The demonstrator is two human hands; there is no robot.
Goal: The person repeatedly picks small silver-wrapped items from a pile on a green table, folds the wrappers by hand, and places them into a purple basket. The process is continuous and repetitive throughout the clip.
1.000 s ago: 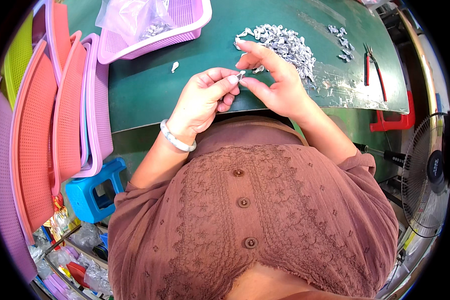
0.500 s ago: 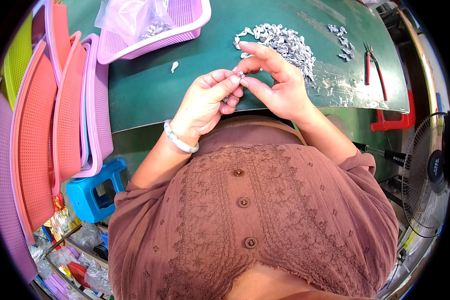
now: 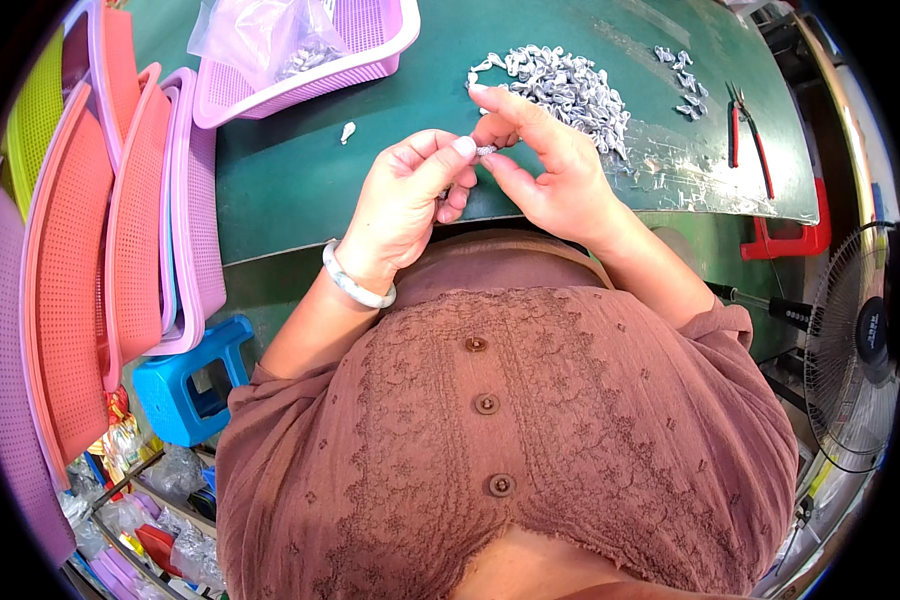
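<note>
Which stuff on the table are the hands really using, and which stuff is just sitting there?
In use:
- left hand and right hand, pinching a small silver piece between their fingertips
- pile of silver pieces just behind the hands

Just lying about:
- red-handled pliers
- pink basket with a clear plastic bag
- stacked baskets
- blue stool
- fan

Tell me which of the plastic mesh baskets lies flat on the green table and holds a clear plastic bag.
The pink-purple plastic mesh basket at the table's far left. The clear plastic bag sits inside; the other baskets stand on edge beside the table.
</note>
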